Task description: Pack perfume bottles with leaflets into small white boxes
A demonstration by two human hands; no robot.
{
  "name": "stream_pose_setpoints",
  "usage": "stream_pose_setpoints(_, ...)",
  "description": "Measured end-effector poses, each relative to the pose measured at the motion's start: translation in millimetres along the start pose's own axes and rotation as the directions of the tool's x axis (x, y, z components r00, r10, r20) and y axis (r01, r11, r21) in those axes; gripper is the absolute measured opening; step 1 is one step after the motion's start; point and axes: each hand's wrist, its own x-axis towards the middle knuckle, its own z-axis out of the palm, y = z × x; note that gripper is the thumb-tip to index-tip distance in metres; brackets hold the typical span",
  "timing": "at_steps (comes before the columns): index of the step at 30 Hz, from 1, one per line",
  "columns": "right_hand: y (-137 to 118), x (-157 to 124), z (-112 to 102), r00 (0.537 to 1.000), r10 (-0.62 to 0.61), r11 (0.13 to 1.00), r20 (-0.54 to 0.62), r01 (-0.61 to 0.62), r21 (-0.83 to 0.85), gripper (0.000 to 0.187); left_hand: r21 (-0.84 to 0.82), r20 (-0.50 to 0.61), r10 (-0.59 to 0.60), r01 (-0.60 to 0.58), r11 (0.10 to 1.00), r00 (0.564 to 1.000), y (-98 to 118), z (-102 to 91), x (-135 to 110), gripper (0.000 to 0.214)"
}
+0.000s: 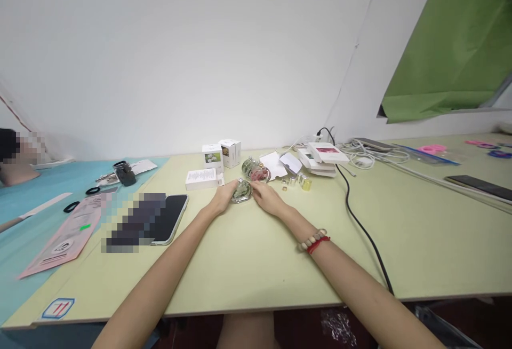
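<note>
A small round glass perfume bottle with a greenish pattern stands on the table between my hands. My left hand is closed on its left side, and my right hand has its fingers curled against its right side. Just behind it are a green-patterned bottle and one with a red pattern, partly overlapping. To the right of my right hand sit a gold cap, silver caps and a small gold ring. My fingertips are partly hidden.
Small white boxes and a flat white box lie left of the bottles; opened white boxes are piled right. A phone lies left. A black cable crosses the right side. A mannequin head stands far left.
</note>
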Motion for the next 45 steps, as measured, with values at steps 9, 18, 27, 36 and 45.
stream_pose_setpoints(9,-0.5,2.2,1.2,0.994,-0.102,0.989,0.024,0.099,0.105,0.034,0.17,-0.084,0.085,-0.07,0.983,0.993,12.0,-4.1,-7.4,0.036)
stream_pose_setpoints(18,-11.4,6.2,8.9,0.997,0.054,0.998,-0.047,-0.054,-0.007,0.058,0.346,-0.362,-0.007,0.142,0.928,0.932,14.7,-2.3,-9.7,0.029)
stream_pose_setpoints(27,-14.9,12.9,9.4,1.0,-0.029,0.988,0.01,0.03,-0.149,0.028,0.459,-0.301,0.09,0.062,0.886,0.949,18.6,3.1,-9.3,0.022)
stream_pose_setpoints(36,-13.7,13.0,11.7,0.994,-0.039,0.987,0.106,0.055,-0.154,0.053,0.468,-0.451,0.015,0.222,0.855,0.892,7.3,1.7,-7.6,0.018)
stream_pose_setpoints(45,-14.0,16.9,13.3,0.981,-0.099,0.984,0.169,0.122,-0.13,0.045,0.378,-0.34,-0.013,0.149,0.914,0.941,-0.1,-0.8,-6.8,0.021)
